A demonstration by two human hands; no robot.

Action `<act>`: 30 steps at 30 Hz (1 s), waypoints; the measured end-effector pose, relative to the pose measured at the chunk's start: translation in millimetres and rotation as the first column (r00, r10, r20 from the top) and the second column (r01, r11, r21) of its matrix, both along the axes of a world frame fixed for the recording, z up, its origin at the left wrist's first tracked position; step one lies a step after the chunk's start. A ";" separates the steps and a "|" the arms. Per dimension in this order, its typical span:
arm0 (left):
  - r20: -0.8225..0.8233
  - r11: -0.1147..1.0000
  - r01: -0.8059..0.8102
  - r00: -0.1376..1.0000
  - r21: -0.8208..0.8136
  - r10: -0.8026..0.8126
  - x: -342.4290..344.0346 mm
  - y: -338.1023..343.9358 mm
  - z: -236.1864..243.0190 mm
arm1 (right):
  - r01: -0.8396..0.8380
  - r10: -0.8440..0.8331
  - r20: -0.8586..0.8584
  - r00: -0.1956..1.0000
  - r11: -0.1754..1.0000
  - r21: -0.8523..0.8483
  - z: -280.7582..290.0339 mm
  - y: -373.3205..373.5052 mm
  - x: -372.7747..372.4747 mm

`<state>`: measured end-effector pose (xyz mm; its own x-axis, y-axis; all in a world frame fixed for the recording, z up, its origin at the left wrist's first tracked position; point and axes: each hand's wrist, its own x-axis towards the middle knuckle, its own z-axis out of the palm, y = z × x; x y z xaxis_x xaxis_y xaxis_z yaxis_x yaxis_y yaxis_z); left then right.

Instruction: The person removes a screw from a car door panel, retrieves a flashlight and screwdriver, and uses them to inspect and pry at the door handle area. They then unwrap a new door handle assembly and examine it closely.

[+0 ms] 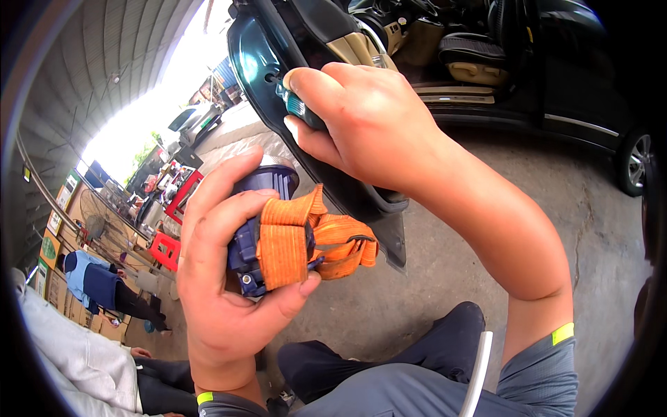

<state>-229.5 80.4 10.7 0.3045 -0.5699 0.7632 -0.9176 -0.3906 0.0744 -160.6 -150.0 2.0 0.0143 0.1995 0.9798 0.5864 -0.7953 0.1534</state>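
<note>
My left hand (222, 278) is wrapped round a dark blue headlamp (243, 250), with its fingers over the top and its thumb underneath. An orange elastic strap (285, 254) is bunched around the lamp body and hangs loose to the right. Higher up, my right hand (347, 111) pinches a teal ridged handle (294, 104) between thumb and fingers. The handle's far end is close to a dark hole in the edge of the open car door (253, 66); whether it touches is hard to make out. My fingers hide the rest of the handle.
Beyond the door is the dark car's cabin with a front seat (472, 59). A red stool (165, 250) and a fan (97, 219) stand at the left. One person in blue (94, 278) bends there; another in a grey top (83, 347) is nearer. Concrete floor (431, 257) lies below.
</note>
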 end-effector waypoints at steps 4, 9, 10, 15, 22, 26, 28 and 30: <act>-0.006 1.000 0.012 1.000 0.001 -0.012 -1.8 4.8 -0.4 | 0.020 -0.020 0.012 1.000 1.000 0.000 4.0 2.3 -1.0; -0.078 0.995 0.061 0.995 -0.081 -0.067 1.1 13.2 -7.4 | 0.091 -0.093 -0.029 0.995 0.994 -0.053 13.7 8.1 -7.6; -0.088 0.994 0.069 0.993 -0.089 -0.077 4.1 15.2 -9.2 | 0.116 -0.118 -0.037 0.992 0.991 -0.064 16.4 8.9 -10.5; -0.116 0.983 0.146 0.981 -0.114 -0.159 25.0 32.5 -22.9 | 0.289 -0.288 -0.281 0.916 0.957 -0.039 33.3 21.7 -21.3; -0.397 0.855 0.379 0.767 -0.354 -0.504 74.4 45.5 -64.8 | 0.485 -0.643 -0.211 0.736 0.719 -0.499 61.2 31.0 -35.6; -0.495 0.760 0.463 0.577 -0.456 -0.649 103.1 44.0 -78.4 | 0.534 -0.663 -0.329 0.673 0.743 -0.404 63.1 41.9 -36.5; -0.510 0.725 0.493 0.515 -0.482 -0.689 119.7 42.6 -84.7 | 0.532 -0.617 -0.456 0.641 0.786 -0.315 67.1 45.1 -35.5; -0.517 0.684 0.517 0.448 -0.516 -0.729 134.3 43.3 -88.3 | 0.507 -0.537 -0.568 0.624 0.831 -0.229 76.0 45.1 -31.5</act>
